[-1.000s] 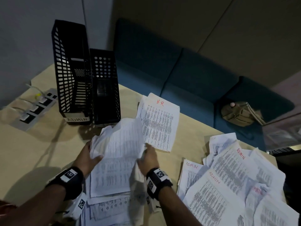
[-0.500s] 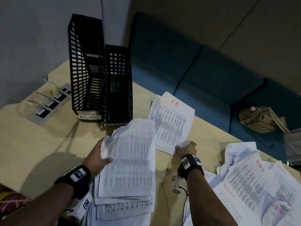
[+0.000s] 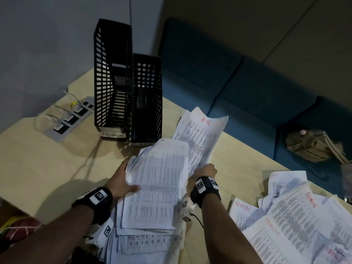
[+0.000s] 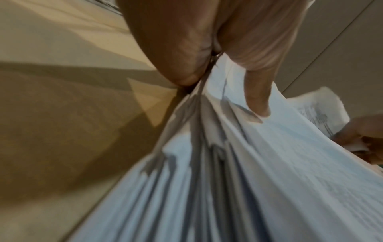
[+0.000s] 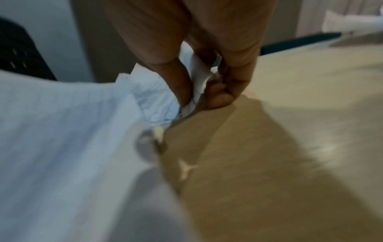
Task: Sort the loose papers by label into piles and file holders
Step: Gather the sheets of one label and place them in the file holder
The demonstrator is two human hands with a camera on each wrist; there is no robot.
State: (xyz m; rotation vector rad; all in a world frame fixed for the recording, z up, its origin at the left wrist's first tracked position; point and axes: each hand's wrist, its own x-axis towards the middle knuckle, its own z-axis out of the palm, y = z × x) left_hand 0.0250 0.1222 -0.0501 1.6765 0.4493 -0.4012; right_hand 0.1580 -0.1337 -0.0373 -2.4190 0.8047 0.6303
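From the head view, the left hand grips the edge of a thick stack of papers, thumb on top, while the right hand pinches the bottom corner of the HR sheet, lifted off the table and curling. Two black file holders stand touching near the wall, the taller one labelled ADMIN; an ADMIN pile sprawls to the right. A power strip lies left of the holders, and a blue sofa with a tan bag runs along the far edge; the room is dim. In the left wrist view, the thumb presses down on the fanned stack, other fingers beneath it. The layers are splayed, so loose sheets could probably slide out if the grasp slackens. In the right wrist view, fingertips clamp a crumpled paper corner above the pale wood. Held by one corner, the sheet may tear or flop, and the blur suggests motion that could mix it into the wrong pile.
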